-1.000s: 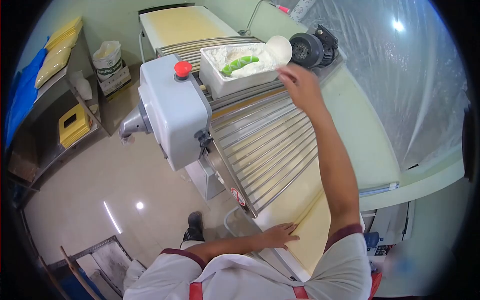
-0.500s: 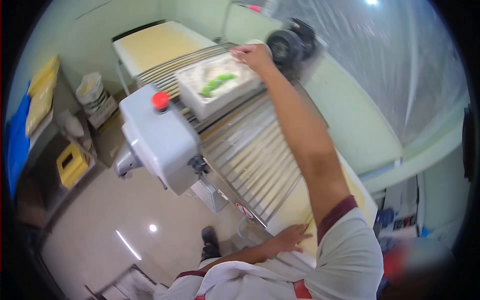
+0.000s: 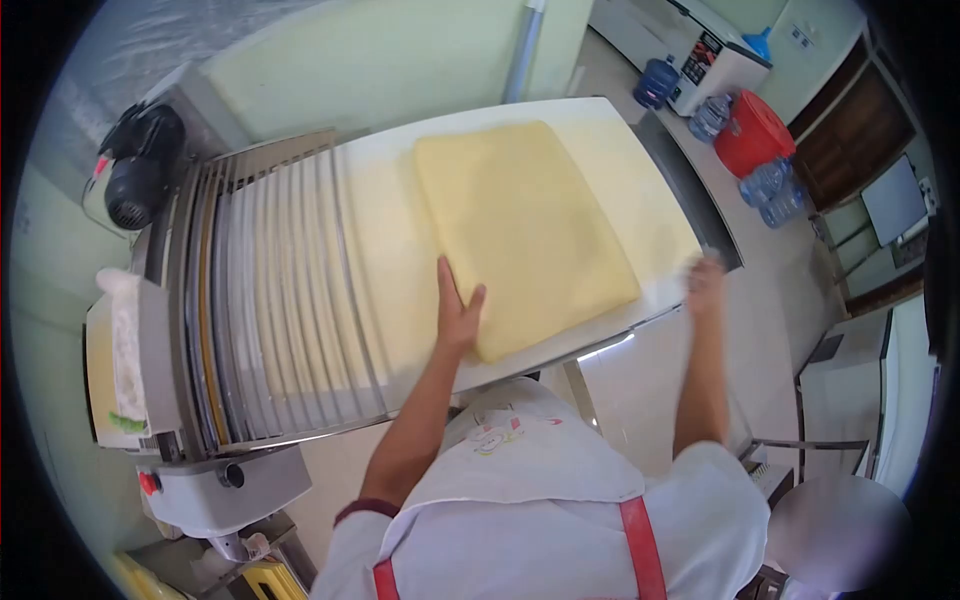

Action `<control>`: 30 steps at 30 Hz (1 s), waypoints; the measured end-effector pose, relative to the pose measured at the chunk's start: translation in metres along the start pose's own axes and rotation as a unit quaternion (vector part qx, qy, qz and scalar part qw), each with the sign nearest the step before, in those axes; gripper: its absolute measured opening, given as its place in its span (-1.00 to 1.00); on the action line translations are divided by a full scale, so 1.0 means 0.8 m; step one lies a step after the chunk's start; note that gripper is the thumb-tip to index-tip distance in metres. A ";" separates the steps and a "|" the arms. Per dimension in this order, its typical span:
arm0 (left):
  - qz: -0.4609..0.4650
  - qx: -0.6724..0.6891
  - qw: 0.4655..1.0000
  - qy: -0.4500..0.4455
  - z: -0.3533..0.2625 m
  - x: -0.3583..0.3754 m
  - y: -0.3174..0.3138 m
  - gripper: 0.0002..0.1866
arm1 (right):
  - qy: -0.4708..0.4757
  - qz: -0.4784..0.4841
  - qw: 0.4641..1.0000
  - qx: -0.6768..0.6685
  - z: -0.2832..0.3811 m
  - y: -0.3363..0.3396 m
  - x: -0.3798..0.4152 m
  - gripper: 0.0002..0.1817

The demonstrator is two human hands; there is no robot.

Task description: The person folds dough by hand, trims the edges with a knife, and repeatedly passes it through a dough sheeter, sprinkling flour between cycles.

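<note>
A thick, pale-yellow slab of dough (image 3: pixel 525 235) lies flat on the white belt (image 3: pixel 585 125) of a dough sheeter. My left hand (image 3: pixel 460 315) is at the slab's near left edge, thumb and fingers apart, touching its side and holding nothing. Off to the right, my right hand (image 3: pixel 706 282) is raised by the belt's right end, away from the dough. Motion blurs it; the fingers look curled in, and whatever they hold is hidden.
Metal guard bars (image 3: pixel 290 290) cover the belt's left part, beside a white box of flour (image 3: pixel 128 345) with something green in it. A dark motor (image 3: pixel 145 165) sits behind. A red tub (image 3: pixel 755 135) and water bottles (image 3: pixel 655 82) stand on the floor at the far right.
My view has swung right, from the flour box to the dough slab. My right hand has left the flour box for the belt's right end. My left hand is now at the slab's edge.
</note>
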State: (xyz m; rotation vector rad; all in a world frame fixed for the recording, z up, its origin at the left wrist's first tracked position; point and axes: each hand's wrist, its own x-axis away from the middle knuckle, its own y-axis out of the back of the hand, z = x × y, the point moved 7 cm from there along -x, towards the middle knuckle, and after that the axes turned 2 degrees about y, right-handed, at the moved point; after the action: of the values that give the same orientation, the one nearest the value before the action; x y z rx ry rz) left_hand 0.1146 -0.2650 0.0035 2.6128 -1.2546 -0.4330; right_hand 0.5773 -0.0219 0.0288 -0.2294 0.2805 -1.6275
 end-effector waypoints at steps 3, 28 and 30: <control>0.014 0.015 0.999 0.037 0.007 -0.018 -0.012 -0.13 | 0.169 -0.315 0.933 0.049 0.223 0.181 0.063 -0.75; 0.014 0.229 0.833 0.503 -0.010 0.057 0.009 -0.54 | 0.152 0.720 0.483 0.475 -0.089 -0.315 0.221 -0.03; -0.018 0.229 0.850 0.475 -0.014 0.051 0.001 -0.61 | 0.264 0.753 0.434 0.419 -0.111 -0.371 0.186 -0.01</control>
State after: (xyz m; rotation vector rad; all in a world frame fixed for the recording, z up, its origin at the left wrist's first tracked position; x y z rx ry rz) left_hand 0.1422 -0.2973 0.0072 2.5478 -0.9820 1.1679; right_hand 0.2576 -0.1470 0.0359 1.1014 0.0120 0.2390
